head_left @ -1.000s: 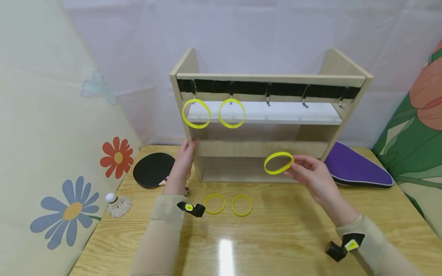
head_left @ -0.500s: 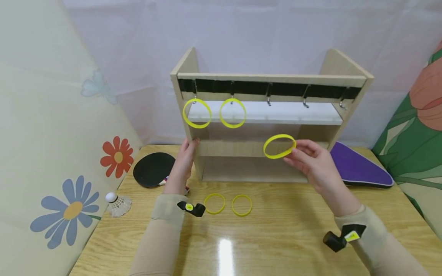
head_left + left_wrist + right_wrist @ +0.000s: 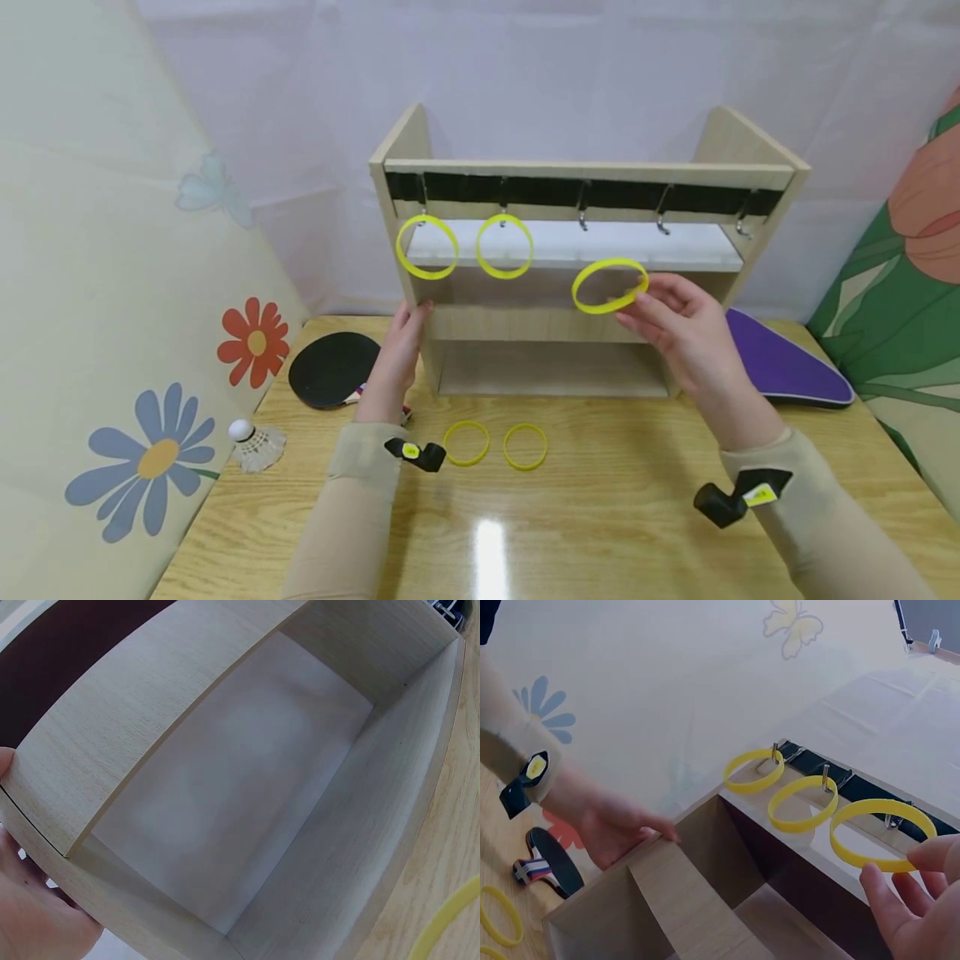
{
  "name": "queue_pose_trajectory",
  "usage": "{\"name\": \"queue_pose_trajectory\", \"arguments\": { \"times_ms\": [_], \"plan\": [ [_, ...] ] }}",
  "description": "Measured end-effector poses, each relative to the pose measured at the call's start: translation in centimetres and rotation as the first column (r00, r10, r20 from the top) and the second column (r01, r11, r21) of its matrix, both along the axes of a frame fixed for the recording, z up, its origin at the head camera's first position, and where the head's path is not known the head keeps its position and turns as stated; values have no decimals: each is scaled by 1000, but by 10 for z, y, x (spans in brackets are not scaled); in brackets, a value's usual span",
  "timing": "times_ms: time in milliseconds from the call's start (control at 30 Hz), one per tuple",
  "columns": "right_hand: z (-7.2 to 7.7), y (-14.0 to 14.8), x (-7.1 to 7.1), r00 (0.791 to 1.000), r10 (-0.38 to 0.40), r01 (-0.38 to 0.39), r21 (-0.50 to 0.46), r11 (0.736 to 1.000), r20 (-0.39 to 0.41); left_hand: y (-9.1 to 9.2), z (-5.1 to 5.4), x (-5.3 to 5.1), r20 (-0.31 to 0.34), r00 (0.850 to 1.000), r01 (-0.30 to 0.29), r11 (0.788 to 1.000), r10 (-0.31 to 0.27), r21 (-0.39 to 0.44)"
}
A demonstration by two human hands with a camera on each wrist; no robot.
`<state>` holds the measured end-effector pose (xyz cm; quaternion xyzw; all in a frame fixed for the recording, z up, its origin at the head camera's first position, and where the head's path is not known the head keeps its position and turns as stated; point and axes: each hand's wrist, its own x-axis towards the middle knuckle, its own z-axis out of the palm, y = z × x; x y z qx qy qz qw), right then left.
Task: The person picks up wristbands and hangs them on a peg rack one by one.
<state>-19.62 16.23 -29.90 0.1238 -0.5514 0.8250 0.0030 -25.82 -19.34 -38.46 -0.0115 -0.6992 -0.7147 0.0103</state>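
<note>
My right hand [image 3: 686, 333] pinches a yellow ring [image 3: 610, 286] by its right edge, below the row of hooks and in front of the wooden shelf [image 3: 570, 323]. With its fingers round the left side panel, my left hand [image 3: 401, 350] grips the shelf; the left wrist view shows part of that hand [image 3: 41, 915] at the panel's edge. Two yellow rings hang from the two leftmost hooks, one [image 3: 427, 274] at the far left and one [image 3: 506, 274] beside it. Three hooks to the right, the nearest [image 3: 582, 223] among them, hold nothing.
Two more yellow rings [image 3: 467, 463] [image 3: 525, 467] lie on the wooden table [image 3: 600, 517] in front of the shelf. To the left are a black paddle [image 3: 330, 367] and a shuttlecock [image 3: 257, 446]. A purple case [image 3: 787, 362] lies at the right.
My right hand has risen with its yellow ring, from in front of the lower shelf to just below the hooks. My left hand has stayed on the side panel.
</note>
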Motion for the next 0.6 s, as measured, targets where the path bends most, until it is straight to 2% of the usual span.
{"name": "queue_pose_trajectory", "arguments": {
  "times_ms": [400, 600],
  "plan": [
    [13, -18, -3, 1000, -12, 14, -105, 994, 18, 1, 1, 1, 8, 1000, -5, 1000, 5, -12],
    [19, -29, -10, 999, -8, 16, -194, 981, 42, 0, 1, 1, 13, 1000, 1, 1000, -1, -17]
  ]
}}
